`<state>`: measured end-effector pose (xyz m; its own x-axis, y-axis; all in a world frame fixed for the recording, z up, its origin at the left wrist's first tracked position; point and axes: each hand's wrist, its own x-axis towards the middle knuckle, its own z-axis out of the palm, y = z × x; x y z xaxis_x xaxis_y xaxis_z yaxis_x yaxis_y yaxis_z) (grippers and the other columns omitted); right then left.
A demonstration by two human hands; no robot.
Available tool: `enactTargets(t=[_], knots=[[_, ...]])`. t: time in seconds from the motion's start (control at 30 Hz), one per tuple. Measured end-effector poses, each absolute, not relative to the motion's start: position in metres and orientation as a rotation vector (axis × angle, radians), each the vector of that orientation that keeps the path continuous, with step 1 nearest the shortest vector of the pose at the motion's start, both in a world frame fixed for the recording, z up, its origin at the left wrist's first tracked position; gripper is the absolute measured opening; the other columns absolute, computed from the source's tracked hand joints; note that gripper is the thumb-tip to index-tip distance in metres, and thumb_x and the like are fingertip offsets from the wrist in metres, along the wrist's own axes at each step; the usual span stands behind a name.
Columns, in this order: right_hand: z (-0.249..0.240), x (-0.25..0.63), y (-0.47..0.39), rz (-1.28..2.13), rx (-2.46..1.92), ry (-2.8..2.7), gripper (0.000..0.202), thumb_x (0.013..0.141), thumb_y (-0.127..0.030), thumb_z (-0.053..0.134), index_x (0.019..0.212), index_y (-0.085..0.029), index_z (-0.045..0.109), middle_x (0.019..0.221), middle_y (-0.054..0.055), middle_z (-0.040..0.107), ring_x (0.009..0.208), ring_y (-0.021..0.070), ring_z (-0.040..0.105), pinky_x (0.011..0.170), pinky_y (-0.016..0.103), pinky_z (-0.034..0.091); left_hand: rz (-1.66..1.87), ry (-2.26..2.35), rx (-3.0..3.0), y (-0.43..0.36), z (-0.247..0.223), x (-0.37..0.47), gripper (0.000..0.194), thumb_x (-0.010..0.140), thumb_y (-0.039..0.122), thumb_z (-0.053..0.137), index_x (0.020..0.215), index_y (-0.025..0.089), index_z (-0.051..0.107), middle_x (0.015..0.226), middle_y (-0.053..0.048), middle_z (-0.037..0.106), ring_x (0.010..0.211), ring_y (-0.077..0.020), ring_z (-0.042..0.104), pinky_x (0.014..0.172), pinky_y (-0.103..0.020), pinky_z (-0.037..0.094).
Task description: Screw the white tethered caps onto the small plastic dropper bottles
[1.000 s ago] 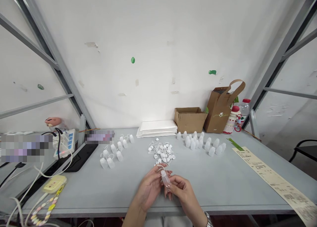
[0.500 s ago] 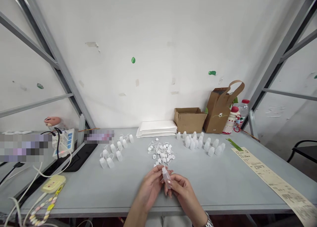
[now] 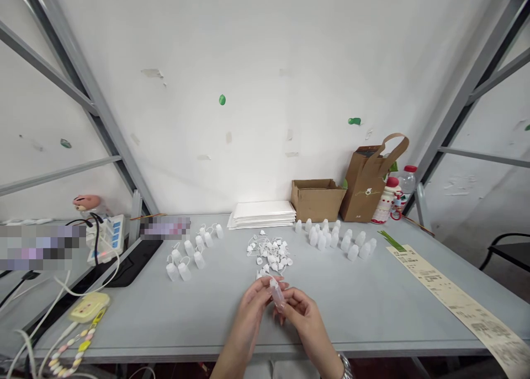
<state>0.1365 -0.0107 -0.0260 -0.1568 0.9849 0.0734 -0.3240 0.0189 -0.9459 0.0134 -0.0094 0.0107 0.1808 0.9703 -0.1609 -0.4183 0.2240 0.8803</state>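
Note:
Both hands meet over the front of the table around one small translucent plastic bottle [image 3: 277, 294], tilted with its neck away from me. My left hand [image 3: 253, 304] is closed round the neck end, where a thin white strap shows; whether a cap sits on it is hard to make out. The fingers of my right hand [image 3: 301, 311] pinch the lower part of the bottle. Just beyond my hands lies a heap of white caps with loop straps [image 3: 273, 253]. At left stand several bottles with strapped caps [image 3: 184, 268]; at right, several bottles without visible straps [image 3: 322, 240].
White flat sheets or envelopes [image 3: 263, 213] are stacked at the back beside a cardboard box [image 3: 318, 201] and a brown paper bag [image 3: 362, 188]. A printed paper strip [image 3: 451, 299] lies at right. Cables, a power strip [image 3: 118, 238] and a yellow case [image 3: 90, 306] occupy the left.
The hands have shifted slightly, the left fingers now nearer the bottle's neck and the bottle a little to the left. The standing bottles have not moved.

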Motion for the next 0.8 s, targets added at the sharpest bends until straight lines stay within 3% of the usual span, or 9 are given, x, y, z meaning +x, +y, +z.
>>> enactTargets(t=[0.27,0.4,0.8], knots=[[-0.036,0.13,-0.013,1.152,-1.078,-1.244,0.02,0.074,-0.037,0.066,0.075,-0.017,0.064,0.065,-0.002,0.058,0.059,0.0126,0.047,0.056,0.023,0.039,1.256,0.976,0.765,-0.013,0.012,0.022,0.021,0.07,0.025,0.06,0.085,0.015,0.07,0.091,-0.01,0.072,0.101,-0.0279,0.058,0.091,-0.037,0.038],[-0.035,0.13,-0.013,1.189,-1.066,-1.214,0.023,0.073,-0.039,0.066,0.074,-0.016,0.064,0.066,-0.001,0.059,0.061,0.0132,0.048,0.059,0.023,0.039,1.286,0.914,0.679,-0.014,0.009,0.021,0.024,0.069,0.026,0.06,0.086,0.013,0.071,0.091,-0.011,0.072,0.102,-0.0282,0.058,0.093,-0.038,0.036],[-0.028,0.133,-0.011,1.388,-0.916,-1.066,0.027,0.063,-0.039,0.075,0.063,-0.015,0.065,0.053,-0.002,0.058,0.049,0.0098,0.049,0.05,0.021,0.039,1.156,0.718,0.556,-0.005,0.0,0.011,0.023,0.071,0.021,0.055,0.087,0.012,0.069,0.084,-0.009,0.072,0.097,-0.026,0.06,0.083,-0.035,0.04]])
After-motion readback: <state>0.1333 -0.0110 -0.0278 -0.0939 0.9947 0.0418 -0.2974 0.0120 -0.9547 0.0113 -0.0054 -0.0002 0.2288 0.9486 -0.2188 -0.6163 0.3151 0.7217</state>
